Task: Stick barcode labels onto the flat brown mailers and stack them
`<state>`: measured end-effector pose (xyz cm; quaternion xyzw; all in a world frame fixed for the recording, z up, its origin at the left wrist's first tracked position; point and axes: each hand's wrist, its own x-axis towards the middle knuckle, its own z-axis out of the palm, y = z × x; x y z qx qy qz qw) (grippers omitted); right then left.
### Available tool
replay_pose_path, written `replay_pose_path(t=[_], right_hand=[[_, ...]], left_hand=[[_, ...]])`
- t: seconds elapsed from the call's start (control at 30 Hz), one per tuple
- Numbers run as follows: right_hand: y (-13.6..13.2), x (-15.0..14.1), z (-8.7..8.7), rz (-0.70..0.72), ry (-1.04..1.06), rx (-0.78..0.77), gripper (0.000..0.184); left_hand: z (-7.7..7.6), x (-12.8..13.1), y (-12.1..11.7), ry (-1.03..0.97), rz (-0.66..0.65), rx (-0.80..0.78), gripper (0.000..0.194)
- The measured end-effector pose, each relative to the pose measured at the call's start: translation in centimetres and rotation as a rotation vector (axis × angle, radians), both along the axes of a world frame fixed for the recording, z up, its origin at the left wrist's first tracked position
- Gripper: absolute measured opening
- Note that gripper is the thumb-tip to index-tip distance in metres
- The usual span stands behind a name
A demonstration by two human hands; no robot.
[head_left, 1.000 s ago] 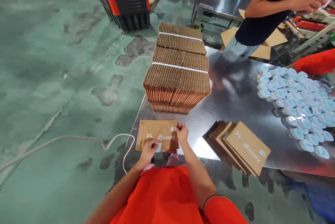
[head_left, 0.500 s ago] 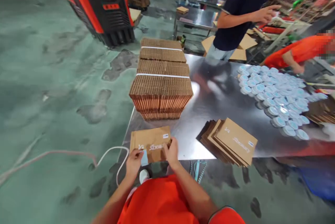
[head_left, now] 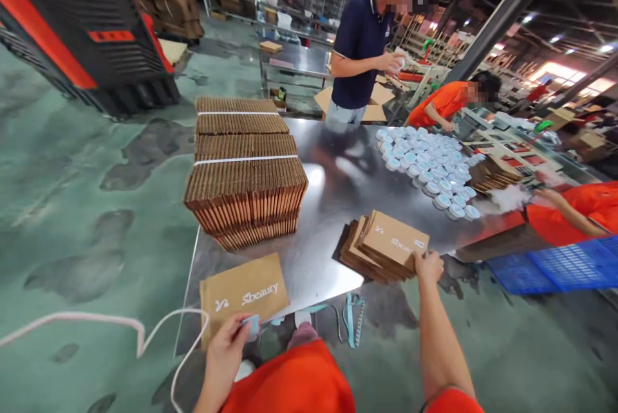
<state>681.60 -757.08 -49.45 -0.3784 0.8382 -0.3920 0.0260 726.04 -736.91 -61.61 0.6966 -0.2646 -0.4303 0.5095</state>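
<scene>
My left hand pinches a small light-blue sheet at the front edge of the metal table. Just behind it lies a flat brown cardboard box printed "Sbeauty", with no white label showing on its face. Out to the right, my right hand grips the near right corner of the top flat box on a fanned stack. That box bears the same print and a small white label close to my fingers. My right fingertips are partly hidden at the box's edge.
Strapped bundles of folded cardboard stand behind the left box. Many round white-and-blue tins cover the table's far right. A person in a dark shirt stands beyond; others in orange work at right. A white cable hangs at left.
My right hand has moved from the left pile to the right stack with a labelled flat box. An unlabelled box now shows on the left. The view has swung up and right.
</scene>
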Motion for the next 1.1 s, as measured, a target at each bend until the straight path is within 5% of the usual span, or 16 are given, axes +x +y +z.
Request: replay_pose_path(t=[0.07, 0.13, 0.27, 0.33, 0.47, 0.6, 0.8, 1.1], right_hand=[[-0.4, 1.0, 0.6, -0.101, 0.062, 0.050, 0.048], [0.4, 5.2, -0.5, -0.019, 0.069, 0.014, 0.046], [6.4, 19.0, -5.1, 0.625, -0.214, -0.043, 0.034], [10.6, 25.7, -6.7, 0.957, -0.407, 0.070, 0.027], [16.7, 33.4, -6.5, 1.188, -0.643, 0.190, 0.024], [18.1, 34.4, -4.2, 1.163, -0.780, 0.180, 0.022], [16.6, 32.9, -2.0, 1.216, -0.758, 0.191, 0.014], [12.5, 31.0, -2.5, 1.200, -0.703, 0.264, 0.011]], left_hand=[[0.7, 0.0, 0.0, 0.119, -0.019, 0.004, 0.034], [1.9, 0.1, 0.1, 0.210, -0.015, 0.005, 0.027], [4.5, 0.9, 0.5, 0.213, -0.010, -0.016, 0.020], [5.5, 1.6, 1.0, 0.210, -0.031, -0.037, 0.027], [6.8, 2.9, 2.2, 0.201, -0.057, -0.092, 0.032], [8.2, 3.4, 2.6, 0.213, -0.103, -0.130, 0.025], [9.6, 2.2, 1.1, 0.264, -0.177, -0.162, 0.033], [7.9, -1.2, -2.0, 0.016, -0.093, -0.111, 0.025]])
